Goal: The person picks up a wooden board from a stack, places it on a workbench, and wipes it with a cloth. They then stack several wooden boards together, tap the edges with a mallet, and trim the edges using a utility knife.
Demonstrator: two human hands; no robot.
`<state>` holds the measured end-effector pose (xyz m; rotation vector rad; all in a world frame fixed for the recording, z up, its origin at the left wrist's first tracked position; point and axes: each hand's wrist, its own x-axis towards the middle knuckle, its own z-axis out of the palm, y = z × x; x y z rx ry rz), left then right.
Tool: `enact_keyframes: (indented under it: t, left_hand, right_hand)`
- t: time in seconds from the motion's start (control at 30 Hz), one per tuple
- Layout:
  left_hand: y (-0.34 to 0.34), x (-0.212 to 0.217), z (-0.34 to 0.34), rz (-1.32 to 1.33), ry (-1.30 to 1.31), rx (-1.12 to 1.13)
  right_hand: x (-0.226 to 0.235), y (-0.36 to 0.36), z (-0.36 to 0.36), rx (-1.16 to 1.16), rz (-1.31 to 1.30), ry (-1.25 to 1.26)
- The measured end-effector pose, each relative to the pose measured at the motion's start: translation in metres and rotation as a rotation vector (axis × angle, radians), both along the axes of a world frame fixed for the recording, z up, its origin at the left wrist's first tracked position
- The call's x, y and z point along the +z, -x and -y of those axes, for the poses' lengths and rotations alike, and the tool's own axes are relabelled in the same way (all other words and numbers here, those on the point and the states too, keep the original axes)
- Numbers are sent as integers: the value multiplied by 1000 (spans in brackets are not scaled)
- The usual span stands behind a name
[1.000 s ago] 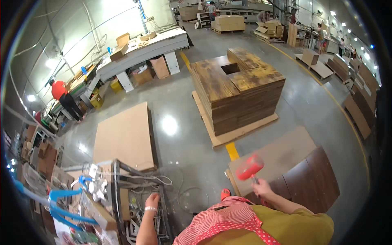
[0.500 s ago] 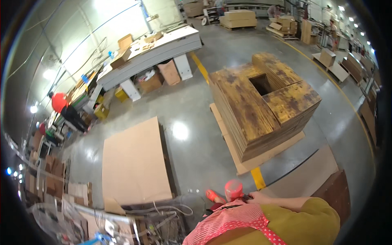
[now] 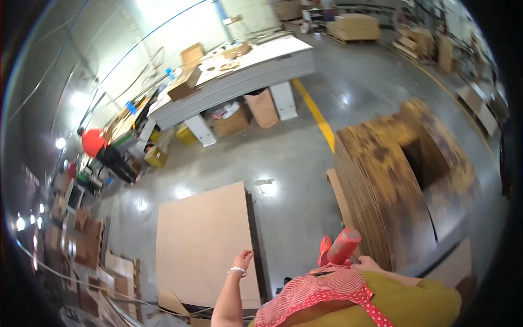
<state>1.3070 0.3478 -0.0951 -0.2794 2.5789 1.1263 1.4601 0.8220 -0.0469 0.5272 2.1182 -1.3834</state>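
Evidently at a carrying step, the right hand (image 3: pixel 367 264) appears clamped on a red mallet (image 3: pixel 344 247), handle hidden, its head before the striped apron (image 3: pixel 321 287) near the stacked boards (image 3: pixel 364 191); the left hand (image 3: pixel 242 260), seen against a tan panel (image 3: pixel 201 240), looks empty, fingers loosely curled; the next move calls for keeping the mallet clear of the boards

I see a long bench (image 3: pixel 256 75) by the white wall (image 3: pixel 163 35), with a brown box (image 3: pixel 186 83) on top and a carton (image 3: pixel 231 124) underneath. Left of it I can make out a person in a red top (image 3: pixel 98 143) near a yellow bin (image 3: pixel 156 157); a yellow line (image 3: pixel 313 111) crosses the floor (image 3: pixel 289 163)
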Motion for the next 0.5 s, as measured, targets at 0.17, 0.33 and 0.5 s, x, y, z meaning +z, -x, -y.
enact_keyframes:
  t: [0.17, 0.33, 0.5]
  left_hand:
    - [29, -59, 71, 136, 138, 165]
    - [-23, -101, 122, 386, -229, 735]
    - [57, -107, 139, 512, -196, 814]
  right_hand:
    - [17, 179, -2, 132, -106, 43]
    - [44, 334, 20, 104, -152, 167]
    - [32, 480, 53, 98, -51, 146]
